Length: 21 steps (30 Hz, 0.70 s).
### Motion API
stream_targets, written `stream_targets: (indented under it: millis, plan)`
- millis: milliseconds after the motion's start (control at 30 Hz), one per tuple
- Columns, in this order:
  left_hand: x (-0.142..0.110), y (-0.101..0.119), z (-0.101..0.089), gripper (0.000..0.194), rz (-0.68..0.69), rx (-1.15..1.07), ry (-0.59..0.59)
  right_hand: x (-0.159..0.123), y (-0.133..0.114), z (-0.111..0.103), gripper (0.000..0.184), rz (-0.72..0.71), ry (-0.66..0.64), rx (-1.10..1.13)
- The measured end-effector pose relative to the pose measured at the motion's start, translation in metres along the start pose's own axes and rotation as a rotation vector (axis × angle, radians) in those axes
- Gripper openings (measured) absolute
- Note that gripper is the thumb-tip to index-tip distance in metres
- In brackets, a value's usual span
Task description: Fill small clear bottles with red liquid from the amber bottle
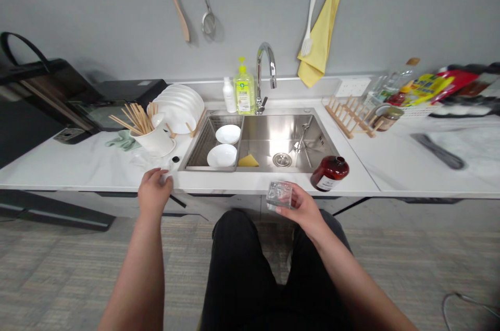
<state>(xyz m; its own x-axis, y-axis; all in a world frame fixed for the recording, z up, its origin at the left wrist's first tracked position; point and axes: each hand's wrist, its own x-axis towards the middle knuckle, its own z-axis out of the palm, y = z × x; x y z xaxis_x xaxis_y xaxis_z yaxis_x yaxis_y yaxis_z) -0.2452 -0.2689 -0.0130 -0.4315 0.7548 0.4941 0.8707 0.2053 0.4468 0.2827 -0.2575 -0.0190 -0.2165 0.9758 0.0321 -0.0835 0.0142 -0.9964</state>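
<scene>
My right hand (pixel 300 206) grips a small clear square container (pixel 279 195) just in front of the counter's front edge, below the sink. Its fingers and thumb press on the container's sides. To the right of that hand, a dark red-brown bottle (pixel 330 172) with a white label stands uncapped at the counter edge. My left hand (pixel 154 189) is at the front edge of the counter, fingers loosely bent and apart, with nothing visible in them. Close by lie a small black cap (pixel 175 159) and some crumpled clear plastic (pixel 146 158).
A steel sink (pixel 273 135) holds two white bowls (pixel 222 156) in a side basket and a yellow sponge (pixel 248 161). Left are a chopstick holder (pixel 152 142) and racked plates (pixel 182 107). Soap bottles (pixel 244 94) flank the faucet (pixel 262 70). A wooden rack (pixel 350 117) stands right.
</scene>
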Motion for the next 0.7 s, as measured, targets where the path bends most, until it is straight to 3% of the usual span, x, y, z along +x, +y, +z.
stream_targets:
  millis: [533, 700]
  plan:
    - [0.0, 0.001, -0.006, 0.044, 0.0, 0.011, 0.002, -0.004, -0.001, -0.002, 0.084, -0.006, 0.008, 0.004]
    - [0.011, 0.002, -0.001, 0.049, -0.106, 0.043, -0.007, -0.006, -0.002, -0.002, 0.083, 0.0, -0.008, 0.008]
